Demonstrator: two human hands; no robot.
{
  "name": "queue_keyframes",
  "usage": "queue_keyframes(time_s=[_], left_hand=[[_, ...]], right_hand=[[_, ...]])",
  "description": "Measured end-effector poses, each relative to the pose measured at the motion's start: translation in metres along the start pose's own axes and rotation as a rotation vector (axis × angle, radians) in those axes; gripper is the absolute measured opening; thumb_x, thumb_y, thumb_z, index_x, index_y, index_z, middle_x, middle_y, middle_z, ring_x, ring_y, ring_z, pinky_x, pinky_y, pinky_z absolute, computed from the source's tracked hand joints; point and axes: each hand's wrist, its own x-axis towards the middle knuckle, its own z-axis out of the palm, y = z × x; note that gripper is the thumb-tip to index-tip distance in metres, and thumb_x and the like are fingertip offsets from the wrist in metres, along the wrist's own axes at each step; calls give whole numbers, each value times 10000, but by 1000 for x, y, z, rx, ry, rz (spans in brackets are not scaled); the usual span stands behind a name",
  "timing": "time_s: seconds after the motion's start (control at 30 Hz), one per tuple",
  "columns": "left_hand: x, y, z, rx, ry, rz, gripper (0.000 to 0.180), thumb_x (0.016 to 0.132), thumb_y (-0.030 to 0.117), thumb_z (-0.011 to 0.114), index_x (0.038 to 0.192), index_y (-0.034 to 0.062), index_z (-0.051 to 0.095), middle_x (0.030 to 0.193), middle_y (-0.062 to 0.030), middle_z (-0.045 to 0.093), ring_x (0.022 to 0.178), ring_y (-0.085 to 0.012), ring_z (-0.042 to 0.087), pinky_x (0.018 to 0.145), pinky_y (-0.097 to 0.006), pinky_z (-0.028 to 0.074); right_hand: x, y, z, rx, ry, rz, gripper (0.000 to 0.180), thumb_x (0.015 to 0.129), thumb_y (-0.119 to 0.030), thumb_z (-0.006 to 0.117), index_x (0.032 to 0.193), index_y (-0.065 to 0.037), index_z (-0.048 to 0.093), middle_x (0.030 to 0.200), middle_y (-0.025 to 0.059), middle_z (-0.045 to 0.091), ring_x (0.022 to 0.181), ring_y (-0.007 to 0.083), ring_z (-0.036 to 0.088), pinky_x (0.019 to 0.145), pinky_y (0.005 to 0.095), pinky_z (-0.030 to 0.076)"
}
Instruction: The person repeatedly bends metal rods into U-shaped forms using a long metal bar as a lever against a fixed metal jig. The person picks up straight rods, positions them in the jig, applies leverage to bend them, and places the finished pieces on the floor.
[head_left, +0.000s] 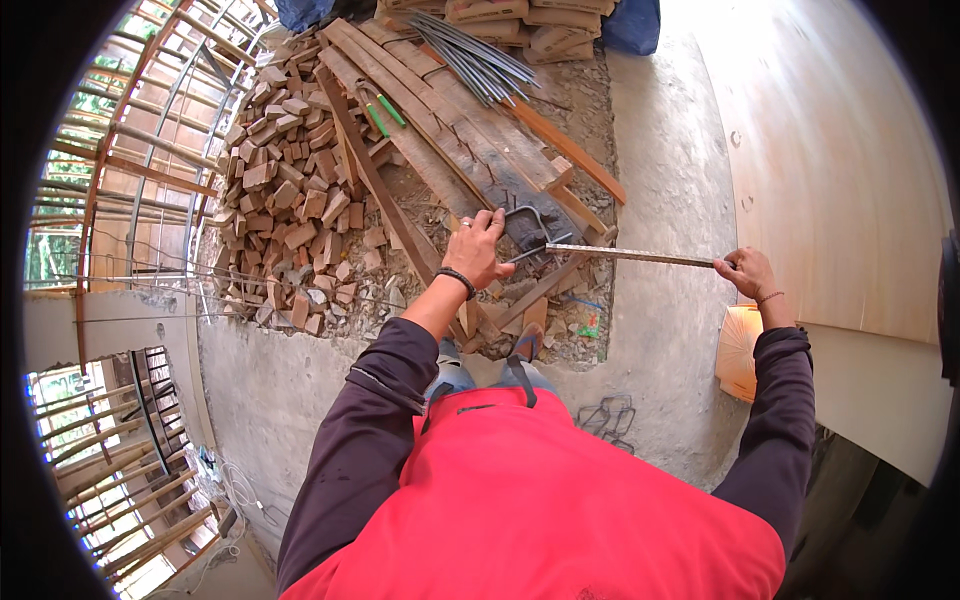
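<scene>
My left hand (pixel 476 250), with a dark band at its wrist, is closed on a thin bent steel rod (pixel 532 211) over the dark end of a wooden plank (pixel 497 190). The rod is bent into a partial loop. My right hand (pixel 749 274) grips the far right end of a long ribbed steel bar (pixel 640 255). This bar reaches left across to the bent rod, and its left end meets the rod near the plank's end. Exactly how the two engage is too small to tell.
Pincers with green handles (pixel 384 115) and a bundle of steel rods (pixel 470 58) lie on the planks. Broken bricks (pixel 290 190) are heaped at left. Stacked sacks (pixel 560 20) stand behind. An orange basin (pixel 738 352) and bent wire loops (pixel 610 420) are near my right side.
</scene>
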Motion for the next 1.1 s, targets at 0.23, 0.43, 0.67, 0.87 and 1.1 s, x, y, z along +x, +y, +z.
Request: queue_keyframes(time_s=[0.23,0.43,0.67,0.87,1.1], left_hand=[[-1,1,-4,-6,-16,-12,946,598,340,844,1382,42,409,1236,-143,490,1084,-392,532,920,-435,472],[5,-1,-6,-1,-25,-3,941,617,343,841,1391,43,398,1234,-147,485,1087,-394,529,913,-441,471],[5,0,-8,7,-43,-4,944,625,349,841,1395,33,393,1226,-154,483,1097,-383,519,914,-443,468],[7,-3,-3,25,-40,12,923,651,377,821,1393,31,397,1254,-145,476,1124,-359,500,930,-431,463],[8,-7,3,17,-8,29,920,648,371,805,1400,24,405,1247,-144,478,1112,-354,493,945,-426,453]], right_hand=[[1,-8,-19,-108,30,-79,677,835,-646,503,662,-16,684,598,195,570,649,370,578,615,466,451],[9,-5,-15,-85,131,-119,685,840,-644,492,657,-10,678,581,194,562,640,371,587,617,456,461],[9,-6,-14,-64,58,-94,695,835,-654,490,664,-8,681,588,202,573,621,380,591,605,456,470],[17,-5,-18,-97,-3,-50,712,829,-670,482,666,-6,680,616,213,593,644,381,603,617,461,472],[34,5,-7,39,-38,-31,748,784,-683,535,623,44,600,575,240,539,568,377,559,559,468,425]])
